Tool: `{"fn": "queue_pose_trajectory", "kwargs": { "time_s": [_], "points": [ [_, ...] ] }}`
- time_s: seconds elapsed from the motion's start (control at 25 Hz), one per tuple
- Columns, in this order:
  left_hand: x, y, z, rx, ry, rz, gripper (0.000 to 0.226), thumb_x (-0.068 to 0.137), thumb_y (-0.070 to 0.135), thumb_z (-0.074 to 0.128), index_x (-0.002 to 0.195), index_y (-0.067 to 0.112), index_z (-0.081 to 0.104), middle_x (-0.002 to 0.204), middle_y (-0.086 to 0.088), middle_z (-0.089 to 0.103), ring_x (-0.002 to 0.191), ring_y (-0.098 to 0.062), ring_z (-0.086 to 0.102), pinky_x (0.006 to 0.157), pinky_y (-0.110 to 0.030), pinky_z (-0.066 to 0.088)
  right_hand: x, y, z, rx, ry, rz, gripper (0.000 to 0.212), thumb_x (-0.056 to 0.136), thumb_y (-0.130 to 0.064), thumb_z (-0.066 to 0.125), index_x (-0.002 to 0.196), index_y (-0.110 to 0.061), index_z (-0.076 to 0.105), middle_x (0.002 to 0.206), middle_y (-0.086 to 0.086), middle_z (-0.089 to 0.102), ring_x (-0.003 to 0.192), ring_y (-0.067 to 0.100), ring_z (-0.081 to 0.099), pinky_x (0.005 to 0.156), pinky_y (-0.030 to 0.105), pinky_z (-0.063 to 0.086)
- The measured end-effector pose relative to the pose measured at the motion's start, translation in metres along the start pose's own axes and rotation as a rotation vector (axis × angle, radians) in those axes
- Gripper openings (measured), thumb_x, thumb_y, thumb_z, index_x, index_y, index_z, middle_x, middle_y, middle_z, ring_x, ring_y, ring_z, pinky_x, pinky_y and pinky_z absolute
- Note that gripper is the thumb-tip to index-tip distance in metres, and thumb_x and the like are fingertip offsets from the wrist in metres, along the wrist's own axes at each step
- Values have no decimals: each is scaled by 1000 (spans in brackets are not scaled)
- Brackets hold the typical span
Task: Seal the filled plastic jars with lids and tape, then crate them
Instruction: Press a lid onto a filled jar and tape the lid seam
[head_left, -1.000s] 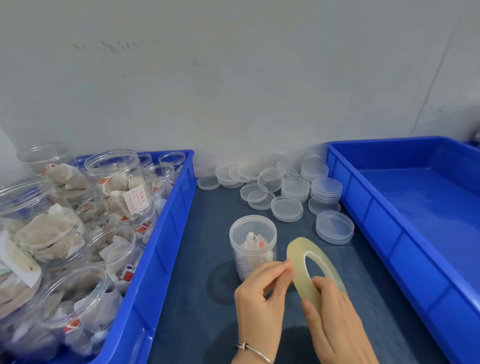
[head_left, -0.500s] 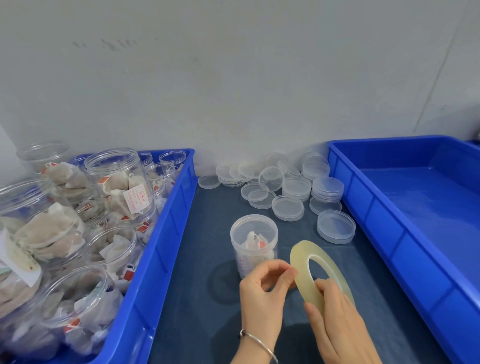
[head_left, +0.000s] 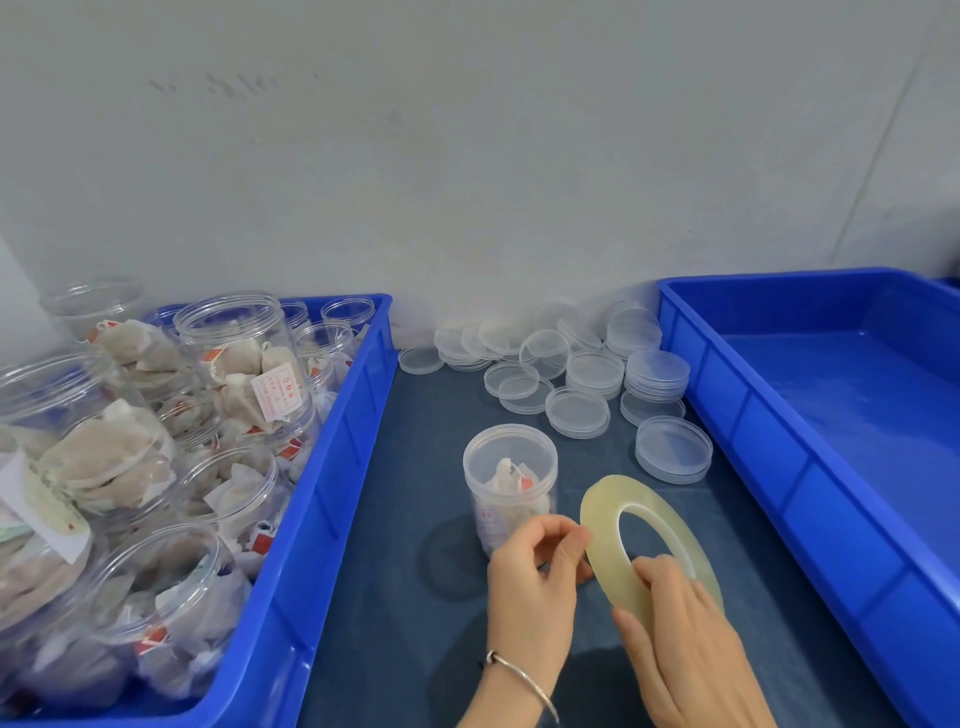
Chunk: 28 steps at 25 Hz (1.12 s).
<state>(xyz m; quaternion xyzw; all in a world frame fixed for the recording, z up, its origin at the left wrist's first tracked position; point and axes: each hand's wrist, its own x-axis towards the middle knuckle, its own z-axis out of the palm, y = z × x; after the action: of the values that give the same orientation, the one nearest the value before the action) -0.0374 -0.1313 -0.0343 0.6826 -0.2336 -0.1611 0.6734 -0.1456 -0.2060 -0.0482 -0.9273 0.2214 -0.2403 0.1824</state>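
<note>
A clear plastic jar (head_left: 510, 470) with tea bags inside stands lidded on the dark blue mat. Just in front of it, my right hand (head_left: 691, 660) grips a thin yellowish tape roll (head_left: 605, 540) held upright on its edge. My left hand (head_left: 535, 587) has its thumb and fingers pinched at the roll's left rim, where the tape end lies. A silver bangle circles my left wrist. Loose clear lids (head_left: 576, 410) lie in a pile behind the jar.
A blue crate (head_left: 332, 467) at the left holds several open jars filled with tea bags. A second blue crate (head_left: 779, 441) stands at the right with a bare floor. A grey wall closes off the back.
Both hands and the tape roll have drifted slightly right and down. My left fingers have curled tighter at the roll's rim.
</note>
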Motion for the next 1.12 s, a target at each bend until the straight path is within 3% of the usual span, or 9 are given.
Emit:
{"fn": "queue_pose_trajectory", "kwargs": {
  "time_s": [0.12,0.24,0.32,0.4,0.48,0.64,0.8,0.96,1.12],
  "points": [
    [-1,1,0,123,-119,43,20,95,12,55,77,20,59,55,15,58,58,0,55,65,-13,45,2,5,1,-6,-5,26,23,98,-32,33,101,-19,52,82,-13,49,61,11,52,51,22,40],
    [-6,2,-1,128,-184,114,15,97,15,53,83,19,56,69,11,62,71,-1,59,74,-16,47,3,14,2,20,-17,49,42,85,-54,12,111,-31,36,89,-19,41,76,5,48,64,21,40],
    [-9,2,-4,-2,-203,101,14,91,27,61,89,14,56,82,5,65,80,-6,62,77,-22,51,5,11,0,22,-58,57,44,82,-57,12,109,-32,35,87,-20,39,76,5,48,64,21,38],
    [-7,2,-8,-108,-223,76,36,73,34,75,90,11,53,85,6,65,80,-9,63,73,-22,52,4,9,-1,8,-90,51,43,82,-57,12,109,-32,35,87,-21,39,77,6,48,65,21,38],
    [-3,3,-10,-83,-180,93,39,65,19,83,87,12,52,81,4,65,75,-11,63,73,-21,53,2,6,-2,13,-104,47,42,83,-55,15,110,-31,36,89,-20,40,78,8,49,64,22,37],
    [2,8,-13,100,-87,180,21,77,-1,74,80,18,64,76,8,68,74,-5,65,70,-12,50,1,1,-4,-6,-126,85,39,79,-56,7,108,-37,24,94,-20,38,83,6,48,68,20,37],
    [3,20,-17,411,-21,619,13,77,-4,71,72,8,71,70,4,66,68,-4,59,65,-14,48,4,-6,-9,54,-135,159,47,75,-63,4,116,-45,19,99,-25,45,78,1,52,68,19,43],
    [-2,43,-20,606,46,970,14,85,4,57,74,8,65,72,1,57,68,-11,51,66,-22,46,21,-5,-24,332,-135,254,67,75,-72,21,134,-65,-12,118,-30,54,80,-3,59,70,21,42],
    [3,39,-47,495,170,816,10,82,2,66,75,9,66,72,6,57,68,-8,54,64,-12,43,29,0,-35,526,-165,145,58,87,-66,32,134,-70,-2,113,-25,61,99,-4,55,91,18,37]
  ]
}}
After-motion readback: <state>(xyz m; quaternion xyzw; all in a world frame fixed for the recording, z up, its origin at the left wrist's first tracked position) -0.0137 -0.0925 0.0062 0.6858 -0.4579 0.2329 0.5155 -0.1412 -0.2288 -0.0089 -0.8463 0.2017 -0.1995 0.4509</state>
